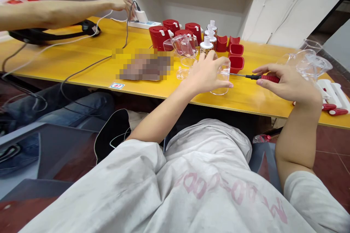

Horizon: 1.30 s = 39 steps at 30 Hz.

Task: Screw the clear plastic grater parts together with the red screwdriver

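Note:
My left hand (209,72) is curled around a clear plastic cup-like part (224,70) near the table's front edge, thumb low and fingers over the top. In my right hand (290,83) is a screwdriver (269,78) with a red and black handle, held nearly level. Its thin shaft points left and its end meets the clear part; the exact contact spot cannot be made out. Small red cups (236,64) stand just behind. Beyond my left hand are several white-topped patterned cylinders (206,46) and other clear parts (184,45).
Red canisters (159,38) stand at the back of the yellow table (95,56). Clear parts (308,63) and white pieces with red ends (335,94) lie right. At left, another person's arm (68,12) reaches to a plug on a power strip (144,24); cables (90,64) cross the table.

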### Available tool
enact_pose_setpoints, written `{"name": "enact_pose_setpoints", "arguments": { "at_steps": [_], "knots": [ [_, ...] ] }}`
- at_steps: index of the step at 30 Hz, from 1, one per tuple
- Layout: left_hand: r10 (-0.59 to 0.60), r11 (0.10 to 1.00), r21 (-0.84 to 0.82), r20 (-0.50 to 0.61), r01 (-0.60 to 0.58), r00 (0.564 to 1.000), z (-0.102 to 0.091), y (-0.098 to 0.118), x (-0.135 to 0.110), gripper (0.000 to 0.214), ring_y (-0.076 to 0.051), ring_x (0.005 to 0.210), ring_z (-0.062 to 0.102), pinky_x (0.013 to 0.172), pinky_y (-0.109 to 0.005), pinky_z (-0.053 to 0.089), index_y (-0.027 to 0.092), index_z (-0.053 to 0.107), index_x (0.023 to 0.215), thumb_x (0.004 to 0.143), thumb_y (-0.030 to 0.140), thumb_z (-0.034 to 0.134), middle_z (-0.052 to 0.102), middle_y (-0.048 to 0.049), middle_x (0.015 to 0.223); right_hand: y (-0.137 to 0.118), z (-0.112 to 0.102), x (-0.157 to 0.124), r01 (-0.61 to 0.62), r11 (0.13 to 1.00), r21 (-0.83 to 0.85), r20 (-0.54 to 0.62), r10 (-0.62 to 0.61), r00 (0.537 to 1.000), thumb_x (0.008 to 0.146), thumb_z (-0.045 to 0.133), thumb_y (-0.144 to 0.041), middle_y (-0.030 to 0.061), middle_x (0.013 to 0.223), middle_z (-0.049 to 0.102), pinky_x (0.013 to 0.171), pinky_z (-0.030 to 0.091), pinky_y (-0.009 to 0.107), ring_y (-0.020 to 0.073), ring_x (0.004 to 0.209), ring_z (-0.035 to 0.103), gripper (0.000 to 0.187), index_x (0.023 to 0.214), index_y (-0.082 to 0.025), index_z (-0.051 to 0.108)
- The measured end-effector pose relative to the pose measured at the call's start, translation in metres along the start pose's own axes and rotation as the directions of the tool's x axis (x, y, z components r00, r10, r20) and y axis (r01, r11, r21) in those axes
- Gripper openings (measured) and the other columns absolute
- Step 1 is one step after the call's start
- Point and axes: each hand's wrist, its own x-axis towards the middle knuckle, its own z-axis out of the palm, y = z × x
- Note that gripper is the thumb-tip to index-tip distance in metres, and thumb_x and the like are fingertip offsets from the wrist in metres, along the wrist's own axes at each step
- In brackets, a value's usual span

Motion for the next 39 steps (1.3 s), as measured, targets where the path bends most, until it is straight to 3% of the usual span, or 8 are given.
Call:
{"name": "enact_pose_setpoints", "arguments": {
  "at_steps": [3, 8, 14, 16, 21, 26, 33, 39],
  "knots": [
    [-0.002, 1.0, -0.002, 0.002, 0.002, 1.0, 0.001, 0.0, 0.0, 0.088, -0.053, 0.16, 0.065, 0.141, -0.073, 0.057, 0.028, 0.08, 0.172, 0.095, 0.048, 0.117, 0.07, -0.0211, 0.167, -0.002, -0.001, -0.001, -0.011, 1.0, 0.011, 0.035, 0.011, 0.999, 0.114, 0.079, -0.058, 0.0098, 0.124, 0.097, 0.108, 0.071, 0.067, 0.0414, 0.114, 0.09, 0.035, 0.135, -0.035, 0.095],
    [-0.004, 1.0, -0.004, 0.001, 0.004, 1.0, 0.0, 0.0, 0.0, 0.087, -0.052, 0.16, 0.065, 0.142, -0.073, 0.057, 0.029, 0.081, 0.171, 0.095, 0.049, 0.117, 0.07, -0.0196, 0.167, -0.002, -0.001, -0.003, 0.036, 0.999, -0.003, -0.079, -0.036, 0.996, 0.099, 0.096, -0.05, 0.0092, 0.128, 0.094, 0.104, 0.074, 0.062, 0.0411, 0.117, 0.088, 0.032, 0.128, -0.036, 0.095],
    [-0.024, 0.999, -0.022, 0.042, 0.025, 0.999, -0.005, 0.004, 0.0, 0.09, -0.054, 0.162, 0.063, 0.144, -0.073, 0.054, 0.025, 0.078, 0.175, 0.097, 0.047, 0.116, 0.068, -0.0226, 0.169, -0.003, 0.004, -0.003, 0.032, 0.999, 0.023, -0.065, -0.03, 0.997, 0.094, 0.102, -0.058, 0.0097, 0.135, 0.092, 0.101, 0.074, 0.065, 0.0399, 0.106, 0.087, 0.044, 0.131, -0.037, 0.091],
    [-0.024, 0.999, -0.021, 0.044, 0.025, 0.999, -0.006, 0.005, 0.0, 0.091, -0.055, 0.162, 0.063, 0.143, -0.073, 0.054, 0.025, 0.078, 0.176, 0.096, 0.047, 0.116, 0.068, -0.0229, 0.169, -0.004, 0.005, -0.003, 0.038, 0.999, -0.005, -0.085, -0.038, 0.996, 0.097, 0.1, -0.06, 0.0106, 0.135, 0.093, 0.104, 0.074, 0.065, 0.0408, 0.109, 0.087, 0.043, 0.132, -0.036, 0.092],
    [-0.02, 1.0, -0.015, 0.044, 0.021, 0.999, -0.005, 0.004, -0.001, 0.09, -0.053, 0.161, 0.064, 0.142, -0.072, 0.055, 0.026, 0.078, 0.175, 0.096, 0.048, 0.116, 0.068, -0.0218, 0.168, -0.004, 0.005, -0.004, 0.012, 0.999, -0.043, -0.053, -0.015, 0.998, 0.107, 0.087, -0.054, 0.01, 0.113, 0.092, 0.097, 0.071, 0.063, 0.0379, 0.099, 0.085, 0.034, 0.133, -0.033, 0.093],
    [-0.016, 1.0, -0.013, 0.038, 0.017, 0.999, -0.004, 0.001, 0.0, 0.089, -0.051, 0.16, 0.064, 0.142, -0.07, 0.056, 0.03, 0.078, 0.174, 0.096, 0.051, 0.115, 0.069, -0.0194, 0.168, 0.0, 0.005, -0.004, 0.078, 0.997, 0.006, -0.088, -0.077, 0.993, 0.097, 0.096, -0.049, 0.01, 0.122, 0.09, 0.101, 0.073, 0.063, 0.039, 0.111, 0.085, 0.036, 0.129, -0.034, 0.091],
    [-0.006, 1.0, -0.026, 0.029, 0.007, 1.0, -0.002, -0.001, 0.0, 0.088, -0.052, 0.161, 0.063, 0.142, -0.071, 0.056, 0.031, 0.078, 0.173, 0.096, 0.052, 0.114, 0.068, -0.02, 0.168, -0.011, 0.006, -0.007, 0.058, 0.996, -0.069, -0.058, -0.062, 0.996, 0.102, 0.097, -0.056, 0.0106, 0.135, 0.094, 0.107, 0.073, 0.068, 0.0409, 0.11, 0.087, 0.037, 0.134, -0.038, 0.093],
    [0.006, 0.999, -0.042, 0.015, -0.005, 1.0, 0.001, -0.004, 0.0, 0.087, -0.051, 0.16, 0.063, 0.143, -0.072, 0.055, 0.032, 0.078, 0.171, 0.095, 0.051, 0.115, 0.069, -0.019, 0.167, -0.015, 0.006, -0.007, 0.024, 0.985, -0.172, 0.017, -0.021, 1.0, 0.104, 0.086, -0.046, 0.0067, 0.108, 0.095, 0.091, 0.07, 0.062, 0.0374, 0.09, 0.083, 0.03, 0.13, -0.037, 0.097]
  ]
}}
